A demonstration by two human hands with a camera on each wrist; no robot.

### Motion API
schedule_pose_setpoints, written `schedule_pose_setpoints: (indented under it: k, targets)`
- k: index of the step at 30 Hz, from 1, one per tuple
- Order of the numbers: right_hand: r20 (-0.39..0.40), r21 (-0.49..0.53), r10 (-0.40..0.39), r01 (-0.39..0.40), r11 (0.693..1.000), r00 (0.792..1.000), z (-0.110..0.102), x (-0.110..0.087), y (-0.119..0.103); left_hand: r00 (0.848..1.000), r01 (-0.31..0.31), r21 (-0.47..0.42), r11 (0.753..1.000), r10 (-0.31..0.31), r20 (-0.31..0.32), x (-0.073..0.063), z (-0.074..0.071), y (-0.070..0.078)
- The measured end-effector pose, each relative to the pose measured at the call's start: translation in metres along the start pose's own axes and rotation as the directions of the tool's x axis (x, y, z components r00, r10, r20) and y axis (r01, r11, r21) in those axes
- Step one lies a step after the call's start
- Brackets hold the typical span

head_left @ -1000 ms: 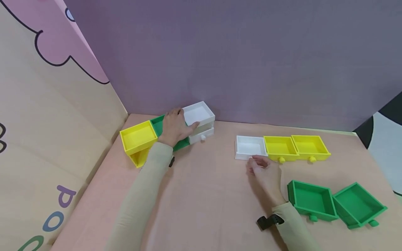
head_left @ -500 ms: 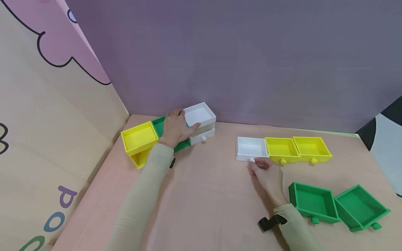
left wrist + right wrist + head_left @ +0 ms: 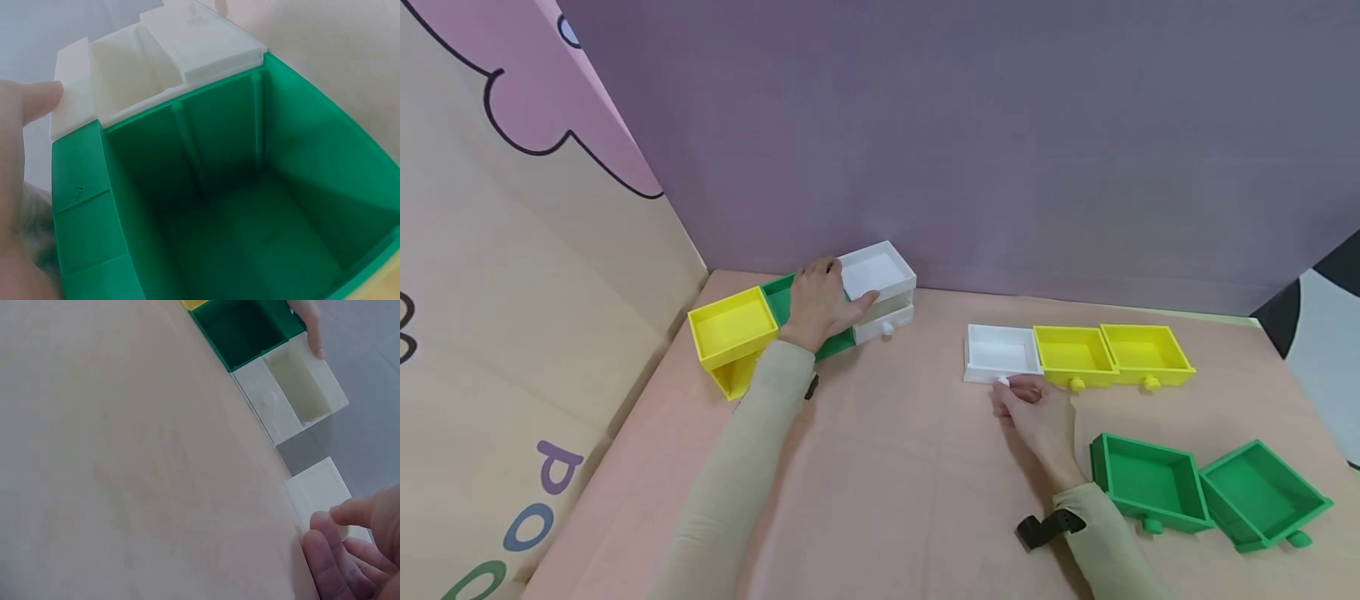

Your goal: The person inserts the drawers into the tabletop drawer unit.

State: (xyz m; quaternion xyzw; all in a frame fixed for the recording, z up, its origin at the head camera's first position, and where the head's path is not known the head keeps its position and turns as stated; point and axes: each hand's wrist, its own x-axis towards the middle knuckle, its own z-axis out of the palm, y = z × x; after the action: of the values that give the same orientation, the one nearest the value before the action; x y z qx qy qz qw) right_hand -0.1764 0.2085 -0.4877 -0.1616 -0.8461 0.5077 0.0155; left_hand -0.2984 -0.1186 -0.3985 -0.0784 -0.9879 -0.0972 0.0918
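Observation:
My left hand [image 3: 820, 304] lies over the top of the green cabinet unit [image 3: 237, 219], its thumb resting on the top of the adjoining white unit [image 3: 880, 271]. A knobbed white drawer [image 3: 883, 325] fills the lower part of that white unit, and the opening above it is hollow. On the left of the row is a yellow unit [image 3: 730, 329]. To the right, my right hand [image 3: 1037, 421] pinches the small knob of a separate white drawer [image 3: 1000, 350], which sits on the table. In the right wrist view the fingertips [image 3: 322, 520] partly hide the knob.
Two yellow drawers [image 3: 1071, 350] stand in line right of the separate white drawer. Nearer the front right are two green drawers [image 3: 1153, 479], the outer one turned at an angle. A purple-grey backdrop [image 3: 1000, 150] rises behind the table [image 3: 880, 483].
The right fingertips have shifted slightly at the white drawer, and its knob now shows between them. The left hand and the cabinet row stay in place.

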Motion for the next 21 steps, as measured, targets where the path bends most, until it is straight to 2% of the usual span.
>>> schedule_pose_setpoints:
  k: [5, 12, 21]
  targets:
    - [0.001, 0.006, 0.01, -0.01, 1.0, 1.0, -0.0021, 0.0005, 0.0, 1.0, 0.0, -0.002, 1.0, 0.0, 0.011, -0.0006, -0.0013, 0.0024]
    - [-0.035, -0.071, 0.018, -0.02, 0.997, 0.999, -0.0031, 0.0019, 0.0018, 0.999, 0.011, -0.003, 1.0, -0.011, 0.032, 0.0002, -0.0032, 0.004]
    - [-0.023, -0.024, 0.041, -0.041, 0.999, 0.999, -0.0045, 0.0007, -0.0009, 1.0, 0.006, -0.004, 1.0, -0.006, 0.021, -0.0001, -0.0024, 0.0052]
